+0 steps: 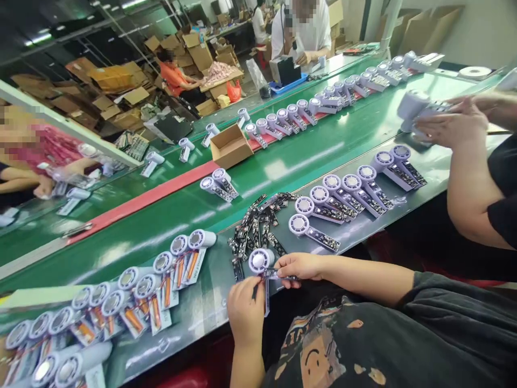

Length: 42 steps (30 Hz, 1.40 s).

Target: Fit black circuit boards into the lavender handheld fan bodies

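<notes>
Lavender fan unit [260, 261] is right at the near edge of the grey tabletop [205, 307], round head up and handle pointing down toward the person's lap. The left hand [245, 304] has its fingers closed around the handle, and the right hand [298, 267] is pinching a dark circuit board [290, 278] between thumb and fingers, right up against the fan just below its head (exactly how the two touch is too small to make out, sorry). Just behind the head is a messy heap of loose boards [255, 229]. Off to the right there's a slanted row of fans with boards on their handles [332, 182], and to the left a crowded bunch of fans with orange parts [147, 286]. Across the green belt [169, 226] sits an open cardboard box [231, 148].
</notes>
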Each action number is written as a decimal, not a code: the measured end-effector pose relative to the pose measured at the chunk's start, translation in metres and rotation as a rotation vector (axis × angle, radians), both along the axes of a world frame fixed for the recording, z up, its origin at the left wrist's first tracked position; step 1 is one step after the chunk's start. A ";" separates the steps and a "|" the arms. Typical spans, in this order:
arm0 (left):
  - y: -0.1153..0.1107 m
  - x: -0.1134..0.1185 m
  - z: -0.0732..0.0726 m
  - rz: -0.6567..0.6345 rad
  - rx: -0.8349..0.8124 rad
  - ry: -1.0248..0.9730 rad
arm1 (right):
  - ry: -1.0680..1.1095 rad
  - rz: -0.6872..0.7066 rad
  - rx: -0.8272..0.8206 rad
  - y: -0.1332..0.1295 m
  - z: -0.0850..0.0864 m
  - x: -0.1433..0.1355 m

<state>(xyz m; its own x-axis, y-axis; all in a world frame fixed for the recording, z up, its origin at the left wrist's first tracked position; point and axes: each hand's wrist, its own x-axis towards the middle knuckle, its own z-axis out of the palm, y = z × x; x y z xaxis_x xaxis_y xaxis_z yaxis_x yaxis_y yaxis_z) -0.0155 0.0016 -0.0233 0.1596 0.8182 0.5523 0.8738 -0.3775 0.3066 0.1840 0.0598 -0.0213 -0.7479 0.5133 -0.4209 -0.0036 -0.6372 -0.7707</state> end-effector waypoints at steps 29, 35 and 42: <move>0.040 0.000 0.038 -0.126 -0.581 0.046 | -0.074 -0.022 0.041 -0.001 -0.003 0.004; 0.035 0.011 0.021 0.085 -0.474 -0.043 | -0.227 -0.083 0.413 -0.005 0.001 0.011; 0.021 0.028 -0.004 0.293 -0.246 -0.130 | -0.470 -0.119 0.837 -0.005 0.006 0.018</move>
